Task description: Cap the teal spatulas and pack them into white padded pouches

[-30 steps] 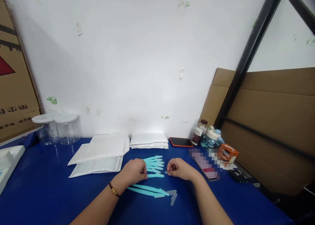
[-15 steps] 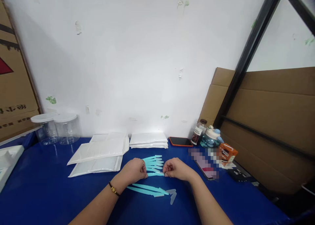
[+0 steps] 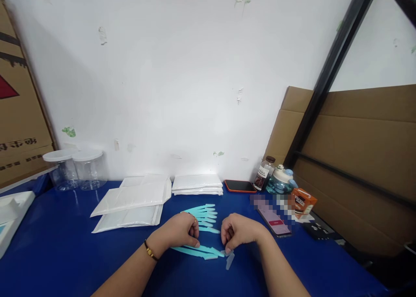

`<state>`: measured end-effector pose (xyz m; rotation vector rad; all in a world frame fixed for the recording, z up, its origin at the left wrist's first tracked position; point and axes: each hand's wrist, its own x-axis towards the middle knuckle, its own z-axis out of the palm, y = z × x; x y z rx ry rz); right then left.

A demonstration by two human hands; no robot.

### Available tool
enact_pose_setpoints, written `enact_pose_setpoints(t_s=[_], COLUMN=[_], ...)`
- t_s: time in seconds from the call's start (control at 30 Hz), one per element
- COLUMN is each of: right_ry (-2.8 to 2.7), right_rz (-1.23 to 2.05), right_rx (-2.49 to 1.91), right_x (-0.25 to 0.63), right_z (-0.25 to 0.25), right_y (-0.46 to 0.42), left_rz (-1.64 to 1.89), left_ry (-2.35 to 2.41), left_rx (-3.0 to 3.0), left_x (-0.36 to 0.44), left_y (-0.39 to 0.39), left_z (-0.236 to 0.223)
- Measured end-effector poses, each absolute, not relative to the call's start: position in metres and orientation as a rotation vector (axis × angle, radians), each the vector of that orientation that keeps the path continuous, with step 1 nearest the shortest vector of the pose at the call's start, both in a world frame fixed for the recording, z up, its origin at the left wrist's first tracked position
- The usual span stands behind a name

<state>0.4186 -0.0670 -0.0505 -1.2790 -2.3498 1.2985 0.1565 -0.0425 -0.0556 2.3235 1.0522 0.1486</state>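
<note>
Several turquoise eyebrow razors (image 3: pixel 204 212) lie fanned out on the blue table. Two more razors (image 3: pixel 195 251) rest nearer to me, partly under my left hand. My left hand (image 3: pixel 183 231) has its fingers curled, with the thumb tip at the upper one of these two; what it grips, if anything, is hidden. Thumb and fingers of my right hand (image 3: pixel 237 233) come together on a small clear blade cap (image 3: pixel 223 252) beside the razor tips. A second clear cap (image 3: pixel 230 261) lies just below it.
White padded envelopes (image 3: pixel 130 206) lie at left, with a stack of white packs (image 3: pixel 197 185) behind. A phone (image 3: pixel 240 186), a brown bottle (image 3: pixel 263 174), a blue-lidded jug (image 3: pixel 280 181), another phone (image 3: pixel 274 221) and an orange box (image 3: pixel 303 201) stand or lie right. Clear jars (image 3: pixel 89 171) stand far left.
Both hands have left the lowest razor of the fan, which now lies on the table. My left hand has come down to the nearer razors, my right hand to the clear caps.
</note>
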Motion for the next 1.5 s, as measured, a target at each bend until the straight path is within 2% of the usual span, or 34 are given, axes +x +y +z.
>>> enact_pose_setpoints(t_s=[0.27, 0.5, 0.77, 0.93, 1.1, 1.33, 1.5], right_ry=[-2.249, -2.215, -2.148, -2.211, -2.366, -2.142, -2.14], right_rz=[0.97, 1.111, 1.134, 1.072, 1.106, 0.785, 0.761], right_rx=[-1.426, -1.376, -1.33, -1.301, -1.194, -1.354, -1.295], right_x=[0.414, 0.412, 0.396, 0.414, 0.422, 0.41, 0.409], right_z=[-0.061, -0.06, -0.066, -0.048, -0.047, -0.073, -0.075], right_y=[-0.06, -0.062, -0.06, -0.07, -0.099, -0.122, -0.122], left_rz=[0.209, 0.152, 0.159, 0.257, 0.019, 0.048, 0.07], left_ry=[1.242, 1.259, 1.238, 1.195, 0.997, 0.966, 0.94], left_rx=[2.448, 2.39, 2.379, 2.416, 2.358, 2.349, 2.414], left_x=[0.158, 0.158, 0.163, 0.157, 0.155, 0.16, 0.16], left_y=[-0.043, -0.044, -0.043, -0.046, -0.056, -0.057, -0.061], left_z=[-0.052, -0.05, -0.054, -0.042, -0.035, -0.045, -0.038])
